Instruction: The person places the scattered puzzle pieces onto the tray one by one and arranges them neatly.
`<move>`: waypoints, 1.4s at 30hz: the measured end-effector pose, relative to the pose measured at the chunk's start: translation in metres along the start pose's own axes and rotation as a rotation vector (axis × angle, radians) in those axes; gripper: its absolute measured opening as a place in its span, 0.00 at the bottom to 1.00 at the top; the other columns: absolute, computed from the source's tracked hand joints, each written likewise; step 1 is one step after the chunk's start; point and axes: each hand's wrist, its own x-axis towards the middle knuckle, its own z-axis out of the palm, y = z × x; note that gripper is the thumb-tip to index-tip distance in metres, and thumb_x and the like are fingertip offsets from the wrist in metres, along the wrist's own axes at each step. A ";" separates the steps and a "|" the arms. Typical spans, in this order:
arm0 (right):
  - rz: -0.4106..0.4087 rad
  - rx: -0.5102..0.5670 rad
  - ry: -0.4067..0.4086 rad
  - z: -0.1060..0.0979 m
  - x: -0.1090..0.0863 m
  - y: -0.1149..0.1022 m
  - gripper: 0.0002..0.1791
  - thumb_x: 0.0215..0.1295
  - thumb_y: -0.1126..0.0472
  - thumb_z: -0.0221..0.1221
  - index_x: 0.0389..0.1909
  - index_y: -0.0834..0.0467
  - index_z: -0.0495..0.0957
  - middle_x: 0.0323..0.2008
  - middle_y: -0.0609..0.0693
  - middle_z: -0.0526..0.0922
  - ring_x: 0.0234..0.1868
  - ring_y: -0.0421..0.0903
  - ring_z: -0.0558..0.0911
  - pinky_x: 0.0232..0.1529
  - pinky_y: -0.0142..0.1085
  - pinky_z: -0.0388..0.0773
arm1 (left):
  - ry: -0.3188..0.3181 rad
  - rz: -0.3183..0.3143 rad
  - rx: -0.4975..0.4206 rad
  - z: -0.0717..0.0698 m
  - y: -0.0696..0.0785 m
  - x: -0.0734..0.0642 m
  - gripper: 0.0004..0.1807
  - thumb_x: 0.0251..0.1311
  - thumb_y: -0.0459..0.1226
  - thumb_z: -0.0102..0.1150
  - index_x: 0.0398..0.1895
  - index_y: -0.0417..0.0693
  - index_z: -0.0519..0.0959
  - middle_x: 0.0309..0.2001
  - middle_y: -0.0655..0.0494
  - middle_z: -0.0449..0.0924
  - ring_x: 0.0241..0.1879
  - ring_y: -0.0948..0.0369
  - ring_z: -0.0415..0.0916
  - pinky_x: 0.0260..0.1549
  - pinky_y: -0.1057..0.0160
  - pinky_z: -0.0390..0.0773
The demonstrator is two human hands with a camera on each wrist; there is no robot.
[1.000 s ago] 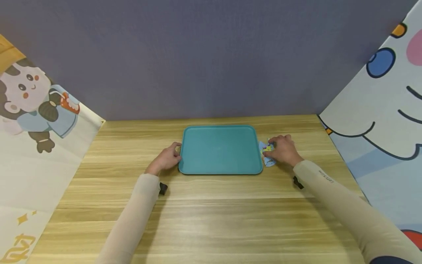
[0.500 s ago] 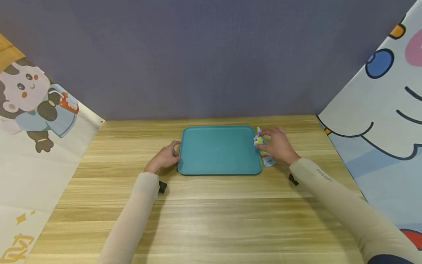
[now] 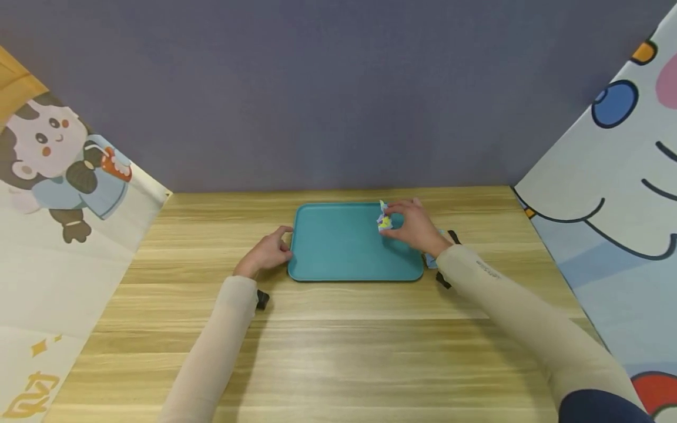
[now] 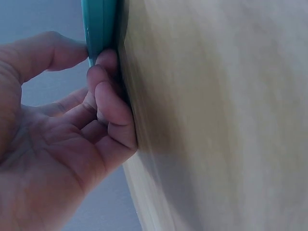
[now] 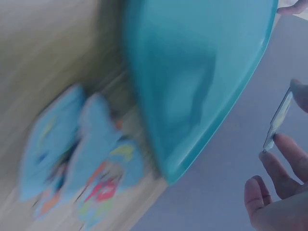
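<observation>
Over the right half of the teal tray (image 3: 344, 252), the person's right hand (image 3: 415, 229) pinches a thin printed piece (image 3: 384, 222) between thumb and fingertips, holding it clear of the tray's surface, while the left hand (image 3: 266, 252) has thumb and curled fingers on the tray's left edge. More blue printed pieces (image 5: 101, 132) lie just beside the tray's right edge, so to me this looks like the carrying-over step. The next move seems to call for lowering the piece flat onto the tray, then loosening the pinch.
</observation>
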 end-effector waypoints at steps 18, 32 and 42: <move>0.042 0.055 -0.145 0.047 0.036 -0.041 0.26 0.49 0.52 0.71 0.50 0.55 0.80 0.60 0.49 0.72 0.63 0.50 0.60 0.55 0.46 0.66 | 0.006 0.013 -0.001 0.005 0.001 0.003 0.36 0.58 0.32 0.56 0.70 0.43 0.56 0.37 0.47 0.79 0.30 0.57 0.73 0.34 0.58 0.72; 0.012 0.042 -0.210 0.077 0.058 -0.064 0.22 0.47 0.52 0.73 0.44 0.55 0.83 0.51 0.49 0.79 0.56 0.49 0.67 0.59 0.43 0.62 | 0.016 0.005 0.011 0.004 0.002 0.001 0.36 0.56 0.32 0.57 0.69 0.43 0.56 0.36 0.49 0.80 0.31 0.57 0.75 0.35 0.57 0.73; -0.029 -0.071 -0.235 0.102 0.079 -0.082 0.21 0.44 0.50 0.74 0.40 0.54 0.85 0.41 0.45 0.83 0.50 0.48 0.70 0.59 0.41 0.57 | 0.024 -0.005 0.006 0.001 0.001 -0.001 0.37 0.54 0.31 0.58 0.69 0.44 0.57 0.34 0.49 0.80 0.32 0.56 0.75 0.35 0.57 0.74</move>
